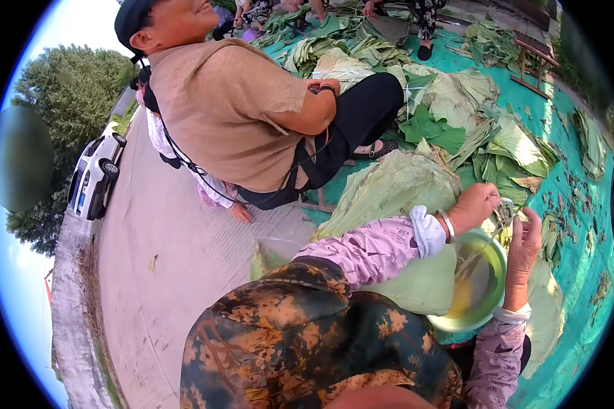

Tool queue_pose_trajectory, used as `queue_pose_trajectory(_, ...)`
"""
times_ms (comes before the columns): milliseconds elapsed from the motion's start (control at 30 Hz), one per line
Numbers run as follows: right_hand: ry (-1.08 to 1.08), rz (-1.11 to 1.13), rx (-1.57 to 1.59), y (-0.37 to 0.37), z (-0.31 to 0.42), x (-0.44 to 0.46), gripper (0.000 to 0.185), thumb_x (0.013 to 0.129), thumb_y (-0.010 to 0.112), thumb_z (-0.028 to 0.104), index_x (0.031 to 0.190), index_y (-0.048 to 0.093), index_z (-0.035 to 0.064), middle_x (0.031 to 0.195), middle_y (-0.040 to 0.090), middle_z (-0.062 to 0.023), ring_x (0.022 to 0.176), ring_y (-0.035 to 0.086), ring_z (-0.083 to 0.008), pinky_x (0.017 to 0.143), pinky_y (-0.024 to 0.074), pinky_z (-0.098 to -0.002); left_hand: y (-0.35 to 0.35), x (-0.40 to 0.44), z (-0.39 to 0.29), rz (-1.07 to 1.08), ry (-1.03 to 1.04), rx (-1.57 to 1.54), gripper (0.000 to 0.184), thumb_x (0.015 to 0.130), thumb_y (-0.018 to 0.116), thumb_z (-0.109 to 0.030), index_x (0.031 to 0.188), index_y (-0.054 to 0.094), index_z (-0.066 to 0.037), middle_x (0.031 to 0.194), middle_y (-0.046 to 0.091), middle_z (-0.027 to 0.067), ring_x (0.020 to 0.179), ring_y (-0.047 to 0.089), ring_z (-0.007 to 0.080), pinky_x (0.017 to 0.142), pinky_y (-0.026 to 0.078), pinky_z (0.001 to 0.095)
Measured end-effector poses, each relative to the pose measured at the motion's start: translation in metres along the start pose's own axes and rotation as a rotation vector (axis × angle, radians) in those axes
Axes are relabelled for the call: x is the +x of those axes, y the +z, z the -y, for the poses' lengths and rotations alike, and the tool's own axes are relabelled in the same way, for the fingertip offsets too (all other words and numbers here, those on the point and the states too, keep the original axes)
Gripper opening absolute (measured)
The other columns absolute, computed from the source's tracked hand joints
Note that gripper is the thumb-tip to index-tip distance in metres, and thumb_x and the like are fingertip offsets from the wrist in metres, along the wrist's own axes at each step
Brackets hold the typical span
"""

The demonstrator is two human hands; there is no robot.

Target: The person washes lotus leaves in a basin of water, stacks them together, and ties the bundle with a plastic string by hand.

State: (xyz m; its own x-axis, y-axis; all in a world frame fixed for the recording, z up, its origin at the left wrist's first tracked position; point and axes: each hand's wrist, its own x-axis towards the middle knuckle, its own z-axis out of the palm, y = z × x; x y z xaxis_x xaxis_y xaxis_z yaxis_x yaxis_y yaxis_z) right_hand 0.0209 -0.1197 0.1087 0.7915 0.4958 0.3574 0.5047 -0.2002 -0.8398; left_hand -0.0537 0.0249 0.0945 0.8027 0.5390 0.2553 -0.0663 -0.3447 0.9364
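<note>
My left hand, with a bracelet at the wrist, is closed on a small shiny metal-framed object whose kind I cannot make out. Facing it is my right hand, its thumb and fingers raised and apart close to that metal piece. Below both hands stands a pale green basin holding water and something yellowish. A big dried-looking green leaf lies against the basin under my left forearm. Another broad leaf spreads out beyond my left arm.
A person in a brown shirt sits close on the left. Heaps of large leaves cover a green ground sheet. A wooden stool stands at the upper right. Beyond the pavement is a white car.
</note>
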Motion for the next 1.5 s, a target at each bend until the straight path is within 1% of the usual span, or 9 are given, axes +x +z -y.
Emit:
queue_pose_trajectory(33, -0.252, -0.01, -0.071, 0.002, 0.0, -0.002, 0.022, 0.083, 0.053, 0.006, 0.105, 0.05, 0.0051, 0.077, 0.054, -0.0055, 0.063, 0.052, -0.0125, 0.057, 0.0432, -0.0241, -0.002, 0.002, 0.0, -0.001, -0.084, -0.105, 0.015, 0.081, 0.053, -0.015, 0.08, 0.056, 0.0, 0.06, 0.055, 0.0081, 0.054, 0.053, 0.017, 0.05, 0.044, 0.0293)
queue_pose_trajectory(100, -0.025, 0.309, -0.031, 0.003, 0.006, -0.011, 0.031, 0.081, 0.058, 0.017, 0.107, 0.049, 0.0024, 0.087, 0.057, -0.0102, 0.074, 0.055, -0.0162, 0.063, 0.0454, -0.0284, -0.005, 0.003, -0.005, -0.013, -0.162, -0.293, 0.014, 0.082, 0.052, -0.013, 0.08, 0.056, 0.0, 0.059, 0.052, 0.0012, 0.05, 0.047, 0.0067, 0.044, 0.041, 0.0215)
queue_pose_trajectory(300, 0.309, 0.844, 0.188, 0.04, -0.023, -0.052, 0.06, 0.077, 0.063, 0.032, 0.117, 0.041, -0.0074, 0.101, 0.057, -0.0226, 0.088, 0.059, -0.0289, 0.074, 0.0466, -0.0323, -0.009, 0.006, -0.012, 0.012, -0.144, -0.442, 0.015, 0.084, 0.053, -0.014, 0.084, 0.054, 0.001, 0.062, 0.053, 0.0017, 0.05, 0.048, 0.0065, 0.045, 0.041, 0.0207)
queue_pose_trajectory(433, 0.176, 0.646, 0.072, 0.045, -0.012, -0.054, 0.054, 0.078, 0.063, 0.027, 0.115, 0.043, -0.0062, 0.103, 0.056, -0.0228, 0.09, 0.059, -0.0287, 0.076, 0.0463, -0.0336, -0.01, 0.011, -0.01, 0.004, -0.131, -0.526, 0.014, 0.084, 0.054, -0.014, 0.084, 0.055, 0.0, 0.062, 0.054, 0.0017, 0.049, 0.049, 0.0067, 0.045, 0.041, 0.0199)
queue_pose_trajectory(500, -0.302, 0.371, -0.226, 0.04, 0.024, -0.051, 0.035, 0.074, 0.063, 0.015, 0.104, 0.051, 0.0013, 0.095, 0.057, -0.0147, 0.088, 0.055, -0.0315, 0.076, 0.0444, -0.0353, -0.011, 0.011, -0.008, 0.008, -0.132, -0.588, 0.014, 0.084, 0.054, -0.015, 0.083, 0.055, 0.0, 0.062, 0.054, 0.0018, 0.048, 0.049, 0.0071, 0.045, 0.041, 0.02)
queue_pose_trajectory(633, -0.759, 0.554, -0.077, 0.04, 0.081, -0.067, 0.023, 0.067, 0.065, 0.006, 0.088, 0.055, 0.0041, 0.085, 0.056, -0.0093, 0.077, 0.053, -0.0268, 0.068, 0.0433, -0.0344, -0.014, 0.015, -0.007, 0.005, -0.153, -0.717, 0.014, 0.084, 0.056, -0.015, 0.084, 0.057, -0.001, 0.065, 0.059, 0.0037, 0.05, 0.053, 0.0089, 0.043, 0.04, 0.0194)
queue_pose_trajectory(1133, -0.708, 0.665, -0.372, 0.055, 0.057, -0.095, 0.056, 0.07, 0.065, 0.019, 0.119, 0.043, 0.0057, 0.117, 0.045, -0.0117, 0.101, 0.047, -0.0294, 0.082, 0.0433, -0.0364, -0.097, 0.042, -0.024, 0.112, 0.023, -1.414, 0.01, 0.087, 0.051, -0.013, 0.084, 0.053, -0.005, 0.073, 0.054, 0.0031, 0.062, 0.05, 0.0118, 0.055, 0.042, 0.0229)
queue_pose_trajectory(1333, -0.671, 0.669, -0.381, 0.06, 0.058, -0.1, 0.056, 0.07, 0.065, 0.018, 0.121, 0.042, 0.0067, 0.118, 0.045, -0.0122, 0.102, 0.046, -0.0304, 0.083, 0.0424, -0.0374, -0.213, -0.036, -0.062, 0.063, 0.114, -0.968, 0.014, 0.089, 0.05, -0.016, 0.09, 0.052, -0.002, 0.072, 0.054, 0.0028, 0.06, 0.049, 0.0109, 0.053, 0.04, 0.0226)
queue_pose_trajectory(1500, -0.648, 0.688, -0.378, 0.064, 0.066, -0.103, 0.056, 0.071, 0.065, 0.013, 0.121, 0.043, 0.0073, 0.119, 0.045, -0.0123, 0.102, 0.047, -0.0305, 0.085, 0.0414, -0.0375, -0.313, -0.149, -0.02, -0.106, -0.093, -0.621, 0.016, 0.087, 0.051, -0.015, 0.094, 0.055, -0.001, 0.072, 0.055, 0.0032, 0.06, 0.05, 0.0114, 0.054, 0.041, 0.0229)
